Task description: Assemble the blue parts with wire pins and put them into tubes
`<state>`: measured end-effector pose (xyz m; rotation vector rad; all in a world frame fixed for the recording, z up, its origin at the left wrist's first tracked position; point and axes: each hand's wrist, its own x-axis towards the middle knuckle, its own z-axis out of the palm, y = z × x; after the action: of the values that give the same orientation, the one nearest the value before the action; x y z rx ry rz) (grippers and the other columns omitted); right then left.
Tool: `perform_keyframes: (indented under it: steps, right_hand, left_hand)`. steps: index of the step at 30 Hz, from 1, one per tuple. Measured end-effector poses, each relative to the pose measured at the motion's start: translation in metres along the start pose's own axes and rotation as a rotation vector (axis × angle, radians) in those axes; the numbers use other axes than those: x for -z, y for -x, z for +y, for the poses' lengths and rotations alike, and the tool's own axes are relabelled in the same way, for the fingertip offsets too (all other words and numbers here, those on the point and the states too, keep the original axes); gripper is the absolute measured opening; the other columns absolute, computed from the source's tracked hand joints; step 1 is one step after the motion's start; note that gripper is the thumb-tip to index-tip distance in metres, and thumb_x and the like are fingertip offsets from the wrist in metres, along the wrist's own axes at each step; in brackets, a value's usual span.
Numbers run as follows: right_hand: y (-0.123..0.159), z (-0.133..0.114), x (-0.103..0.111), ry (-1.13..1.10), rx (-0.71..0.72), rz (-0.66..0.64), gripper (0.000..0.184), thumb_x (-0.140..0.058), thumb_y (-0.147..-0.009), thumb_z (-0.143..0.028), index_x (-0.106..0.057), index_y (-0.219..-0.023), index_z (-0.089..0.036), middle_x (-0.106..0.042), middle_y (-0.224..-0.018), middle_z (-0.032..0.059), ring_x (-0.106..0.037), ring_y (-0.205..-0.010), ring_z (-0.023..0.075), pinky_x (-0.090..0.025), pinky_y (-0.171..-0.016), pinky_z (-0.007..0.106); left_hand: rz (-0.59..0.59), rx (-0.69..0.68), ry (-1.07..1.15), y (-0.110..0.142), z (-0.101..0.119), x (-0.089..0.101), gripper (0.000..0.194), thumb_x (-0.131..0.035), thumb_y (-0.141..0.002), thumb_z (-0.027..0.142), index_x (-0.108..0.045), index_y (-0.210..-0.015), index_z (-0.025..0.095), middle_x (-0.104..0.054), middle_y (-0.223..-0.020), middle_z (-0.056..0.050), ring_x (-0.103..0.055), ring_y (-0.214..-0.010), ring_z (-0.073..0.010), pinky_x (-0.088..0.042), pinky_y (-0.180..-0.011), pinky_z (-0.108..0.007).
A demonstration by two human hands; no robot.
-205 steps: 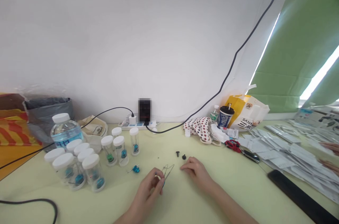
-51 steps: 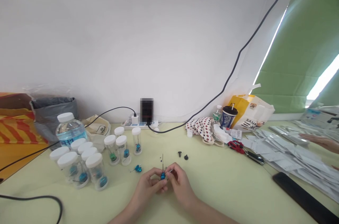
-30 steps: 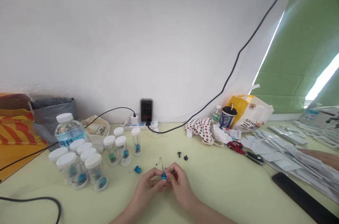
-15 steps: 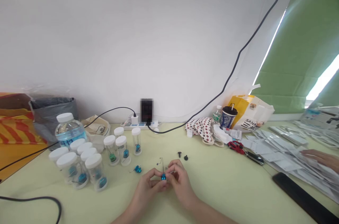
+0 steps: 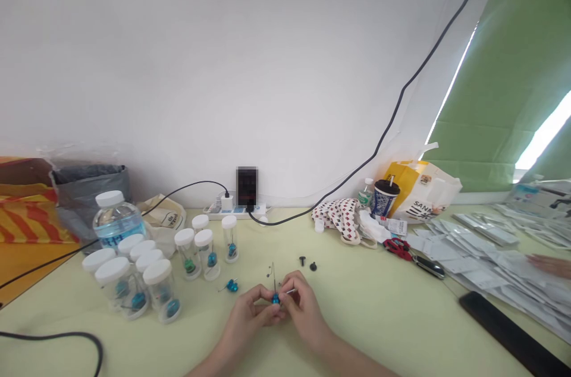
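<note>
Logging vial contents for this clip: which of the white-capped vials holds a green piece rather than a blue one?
The vial at the left of the front pair, just left of the blue-filled vial; its piece is green.

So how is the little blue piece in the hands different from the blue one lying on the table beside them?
The held blue piece is pinched between the fingertips of the left hand and right hand; the loose blue piece lies untouched on the table. The held one has a thin wire standing upright from it, while the loose one's wire lies flat, pointing left. Both are small, shiny and blue.
</note>
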<state>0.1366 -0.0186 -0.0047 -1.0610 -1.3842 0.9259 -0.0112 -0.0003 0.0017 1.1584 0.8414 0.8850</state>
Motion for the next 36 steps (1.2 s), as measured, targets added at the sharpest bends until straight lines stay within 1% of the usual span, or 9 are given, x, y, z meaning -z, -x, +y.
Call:
perform_keyframes:
  steps: [4, 7, 10, 17, 23, 28, 31, 33, 36]
  right_hand:
    - [0.0, -0.002, 0.001, -0.004, -0.014, -0.014, 0.013, -0.054, -0.08, -0.026, -0.052, -0.07, -0.018, -0.047, -0.097, 0.0048, -0.049, -0.063, 0.0115, -0.042, -0.056, 0.025]
    - [0.001, -0.003, 0.001, 0.006, -0.001, -0.032, 0.013, -0.052, -0.081, -0.025, -0.049, -0.07, -0.019, -0.048, -0.091, 0.0038, -0.049, -0.066, 0.0129, -0.042, -0.058, 0.025]
    - [0.001, -0.005, 0.002, 0.02, 0.014, -0.061, 0.013, -0.05, -0.083, -0.026, -0.048, -0.072, -0.02, -0.049, -0.086, 0.0023, -0.049, -0.068, 0.0139, -0.041, -0.06, 0.025]
    - [0.001, -0.006, 0.005, 0.102, 0.065, -0.099, 0.014, -0.043, -0.088, -0.027, -0.049, -0.078, -0.02, -0.049, -0.085, 0.0022, -0.049, -0.076, 0.0162, -0.041, -0.067, 0.028]
    - [0.001, 0.001, 0.008, 0.147, 0.063, -0.113, 0.014, -0.04, -0.09, -0.03, -0.048, -0.083, -0.021, -0.05, -0.08, 0.0011, -0.048, -0.071, 0.0156, -0.039, -0.066, 0.027]
    - [0.0, 0.003, 0.008, 0.165, 0.059, -0.099, 0.016, -0.041, -0.09, -0.031, -0.047, -0.081, -0.02, -0.05, -0.076, 0.0001, -0.047, -0.069, 0.0151, -0.038, -0.064, 0.026]
    - [0.0, 0.002, 0.007, 0.137, 0.029, -0.091, 0.015, -0.042, -0.089, -0.029, -0.046, -0.078, -0.02, -0.049, -0.073, -0.0004, -0.047, -0.067, 0.0147, -0.038, -0.062, 0.026]
    - [0.001, 0.0, 0.007, 0.108, 0.021, -0.083, 0.014, -0.043, -0.088, -0.027, -0.046, -0.077, -0.02, -0.049, -0.075, 0.0001, -0.047, -0.066, 0.0145, -0.039, -0.062, 0.026]
    - [0.001, -0.002, 0.006, 0.093, 0.043, -0.053, 0.012, -0.045, -0.086, -0.022, -0.047, -0.074, -0.019, -0.049, -0.084, 0.0028, -0.049, -0.072, 0.0154, -0.04, -0.063, 0.026]
  left_hand:
    - [-0.008, -0.015, -0.014, -0.001, -0.004, 0.0, 0.027, -0.076, -0.065, 0.032, -0.054, -0.073, 0.018, -0.073, -0.074, -0.003, -0.07, -0.072, -0.0199, -0.053, -0.065, -0.027]
    - [0.002, -0.02, -0.018, 0.0, -0.005, 0.0, 0.028, -0.076, -0.065, 0.032, -0.053, -0.073, 0.018, -0.072, -0.071, -0.002, -0.07, -0.07, -0.0198, -0.053, -0.065, -0.028]
    - [-0.006, -0.022, -0.032, 0.0, -0.004, 0.0, 0.027, -0.075, -0.066, 0.033, -0.054, -0.074, 0.018, -0.073, -0.071, -0.003, -0.07, -0.071, -0.0203, -0.053, -0.066, -0.029]
    - [0.018, -0.025, -0.02, 0.0, -0.004, 0.002, 0.029, -0.076, -0.063, 0.036, -0.055, -0.073, 0.019, -0.073, -0.069, -0.002, -0.07, -0.071, -0.0204, -0.054, -0.067, -0.029]
    - [0.039, -0.023, 0.01, -0.002, -0.006, 0.003, 0.03, -0.078, -0.061, 0.035, -0.055, -0.072, 0.018, -0.071, -0.066, -0.002, -0.07, -0.069, -0.0208, -0.054, -0.067, -0.031]
    - [0.033, -0.019, 0.018, -0.002, -0.006, 0.003, 0.03, -0.077, -0.062, 0.035, -0.054, -0.073, 0.018, -0.072, -0.068, -0.002, -0.07, -0.069, -0.0201, -0.054, -0.067, -0.03]
    - [0.03, -0.021, 0.024, -0.001, -0.005, 0.002, 0.03, -0.077, -0.063, 0.033, -0.053, -0.073, 0.018, -0.071, -0.068, -0.001, -0.07, -0.069, -0.019, -0.054, -0.066, -0.029]
    - [0.029, -0.025, 0.025, -0.001, -0.005, 0.002, 0.029, -0.077, -0.063, 0.032, -0.053, -0.073, 0.018, -0.07, -0.067, 0.0, -0.07, -0.069, -0.0187, -0.054, -0.066, -0.029]
    - [0.022, -0.033, 0.016, -0.002, -0.006, 0.003, 0.028, -0.076, -0.065, 0.031, -0.053, -0.074, 0.018, -0.07, -0.067, 0.001, -0.07, -0.069, -0.0186, -0.054, -0.066, -0.028]
